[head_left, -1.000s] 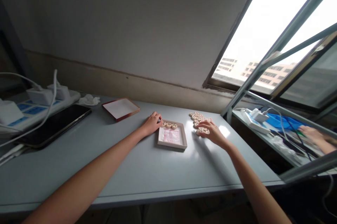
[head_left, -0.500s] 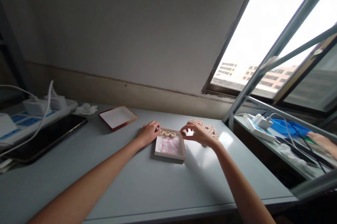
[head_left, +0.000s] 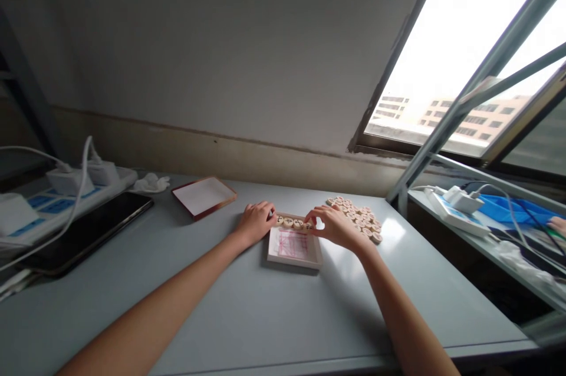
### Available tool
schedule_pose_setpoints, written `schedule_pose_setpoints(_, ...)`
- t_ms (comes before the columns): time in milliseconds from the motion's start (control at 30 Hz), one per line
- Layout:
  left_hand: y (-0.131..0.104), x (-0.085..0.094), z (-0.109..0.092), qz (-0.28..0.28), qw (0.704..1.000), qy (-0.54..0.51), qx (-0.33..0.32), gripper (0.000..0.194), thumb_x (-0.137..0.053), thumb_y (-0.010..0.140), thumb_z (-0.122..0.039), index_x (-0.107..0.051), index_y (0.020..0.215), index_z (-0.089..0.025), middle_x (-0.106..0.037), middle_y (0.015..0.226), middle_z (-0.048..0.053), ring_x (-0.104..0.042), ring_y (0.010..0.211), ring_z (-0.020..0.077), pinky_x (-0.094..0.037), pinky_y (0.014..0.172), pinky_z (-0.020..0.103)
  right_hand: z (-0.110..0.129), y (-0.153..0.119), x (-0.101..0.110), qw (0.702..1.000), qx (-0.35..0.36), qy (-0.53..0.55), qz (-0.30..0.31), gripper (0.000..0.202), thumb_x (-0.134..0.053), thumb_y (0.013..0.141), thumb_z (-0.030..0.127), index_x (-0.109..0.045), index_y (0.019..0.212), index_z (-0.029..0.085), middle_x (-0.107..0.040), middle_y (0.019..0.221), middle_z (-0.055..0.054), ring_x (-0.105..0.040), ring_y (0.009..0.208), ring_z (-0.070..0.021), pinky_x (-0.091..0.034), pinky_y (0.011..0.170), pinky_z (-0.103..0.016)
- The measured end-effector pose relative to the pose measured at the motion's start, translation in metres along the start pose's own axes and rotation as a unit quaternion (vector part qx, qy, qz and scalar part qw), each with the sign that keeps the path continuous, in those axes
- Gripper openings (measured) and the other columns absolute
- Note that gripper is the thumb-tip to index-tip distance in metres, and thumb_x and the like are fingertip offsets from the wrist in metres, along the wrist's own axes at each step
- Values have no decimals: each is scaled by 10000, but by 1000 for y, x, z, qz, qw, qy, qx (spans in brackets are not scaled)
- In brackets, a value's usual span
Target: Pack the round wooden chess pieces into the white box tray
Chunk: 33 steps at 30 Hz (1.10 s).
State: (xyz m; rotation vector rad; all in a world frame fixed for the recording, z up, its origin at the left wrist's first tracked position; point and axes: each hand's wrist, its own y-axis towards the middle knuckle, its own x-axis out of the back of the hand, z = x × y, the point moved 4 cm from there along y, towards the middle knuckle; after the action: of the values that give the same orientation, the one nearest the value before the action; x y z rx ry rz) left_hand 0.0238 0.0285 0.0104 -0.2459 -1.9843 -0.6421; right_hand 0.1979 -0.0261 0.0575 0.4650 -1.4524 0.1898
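A shallow open box (head_left: 293, 264) sits on the desk in front of me, with a red-lined printed sheet (head_left: 292, 244) at its bottom. Along its far side lies a row of round Chinese chess pieces (head_left: 288, 222) with dark characters. My left hand (head_left: 255, 223) is closed at the box's far left corner, fingers curled against the edge. At the right end of the row, my right hand (head_left: 332, 227) pinches a chess piece (head_left: 309, 226) between thumb and fingers, just inside the box. More chess pieces (head_left: 363, 220) lie spread beyond the right hand, partly hidden by it.
The box lid (head_left: 204, 197) lies inside up, left of my left hand. Farther left are a crumpled tissue (head_left: 151, 182), a dark phone or tablet (head_left: 88, 234) and a power strip (head_left: 57, 205) with cables. A metal post (head_left: 403, 202) stands at the right rear corner.
My right hand has moved the chess piece leftward from the box's right edge to the end of the row. My left hand stays at the corner. The whole view has shifted slightly.
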Motion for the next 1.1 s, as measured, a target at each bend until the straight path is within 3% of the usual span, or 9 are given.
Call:
schedule_pose_setpoints(167,-1,3,-3,8,1000,-1,4,157,-397,822,-236,-546,827,-188,-622,922,38,-557,872,189,-354,751,308,0,1,-5,999,-15,-29,-21,90,-553,790,243,-617,742,201,-643,766,-19,-552,758,-171,-304,730,-305)
schedule_pose_setpoints(300,-2,3,-3,8,1000,-2,5,160,-400,823,-242,-551,831,-192,-611,921,34,-556,870,191,-363,764,315,-13,-2,2,999,-30,-15,-35,128,-527,804,250,-642,759,215,-642,784,-23,-546,755,-163,-304,713,-289)
schedule_pose_setpoints(433,-1,2,-2,-6,1000,3,5,195,-384,838,-268,-562,832,-188,-577,933,48,-553,871,195,-377,782,322,-47,-13,14,980,-162,-87,-80,196,-468,826,284,-644,784,208,-652,836,-44,-554,814,-194,-304,717,-306)
schedule_pose_setpoints(533,-1,1,0,-10,1000,4,8,205,-382,841,-271,-565,816,-182,-563,922,54,-552,869,193,-385,783,316,-70,-23,10,961,-254,-105,-20,174,-525,776,333,-651,826,224,-659,861,-46,-559,850,-227,-320,711,-320)
schedule_pose_setpoints(633,0,0,1,-6,1000,1,10,198,-387,841,-271,-563,811,-185,-558,916,51,-550,878,189,-386,787,310,-82,-29,2,956,-279,-71,60,193,-567,726,375,-659,844,253,-664,792,-34,-566,830,-232,-345,667,-302)
schedule_pose_setpoints(767,0,0,1,2,1000,1,11,198,-383,844,-281,-559,813,-195,-560,918,43,-548,887,181,-380,792,301,-86,-29,2,958,-278,-56,51,178,-571,717,368,-666,792,238,-657,756,-38,-569,782,-221,-362,647,-301)
schedule_pose_setpoints(867,-1,2,0,2,1000,10,17,199,-382,844,-278,-560,817,-193,-568,918,42,-552,867,182,-365,801,319,-72,-20,4,975,-219,35,-13,235,-547,736,419,-651,794,217,-645,772,-37,-568,720,-188,-384,624,-288)
schedule_pose_setpoints(1000,-1,5,-1,-2,999,26,37,195,-389,837,-267,-561,803,-182,-594,902,50,-555,856,196,-353,779,334,-21,-2,-7,974,-67,210,-49,292,-526,767,424,-613,940,205,-628,763,-22,-557,659,-131,-406,579,-235)
schedule_pose_setpoints(1100,0,3,-1,14,999,9,32,200,-378,844,-264,-556,803,-182,-615,897,45,-558,852,191,-356,760,319,19,7,-23,982,-51,178,-28,205,-592,734,343,-627,901,229,-637,705,5,-560,613,-119,-392,559,-221)
